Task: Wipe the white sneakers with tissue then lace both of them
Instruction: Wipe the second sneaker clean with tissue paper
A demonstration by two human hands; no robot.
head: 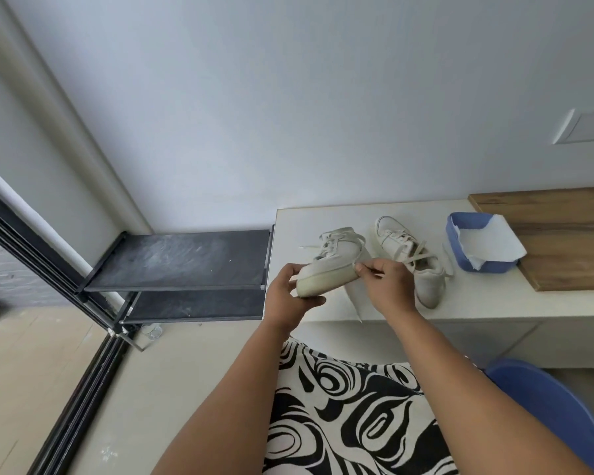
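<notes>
The left hand (pixel 290 292) is gripping the toe end of a white low-top leather sneaker (pixel 330 265), fingers curled under the cream rubber sole and thumb on the side, holding it tipped up just above the front edge of the white countertop (pixel 494 303). The right hand (pixel 388 282) is pinching something thin and white against the sneaker's side, apparently a sheet of white tissue (pixel 355 303), whose loose corner is hanging down below the hand past the counter edge (so this is looking like the wiping stage, not lacing). The second white sneaker (pixel 412 258) is lying on the countertop just beside the right hand, laces loose and trailing across it. A blue plastic tub lined with white paper (pixel 477 245) is sitting further right, partly on a wooden board (pixel 563 234). Progress, as a judgement: wiping is underway on the first shoe, the second one is not being handled, and lacing on both is looking unfinished, so most of the task is remaining. Hard to tell: whether the held shoe's laces are threaded properly, how clean either shoe is, and exactly what the right fingertips are pinching, since the hand is covering it. A blue chair (pixel 556 406) is cut off at lower right.
</notes>
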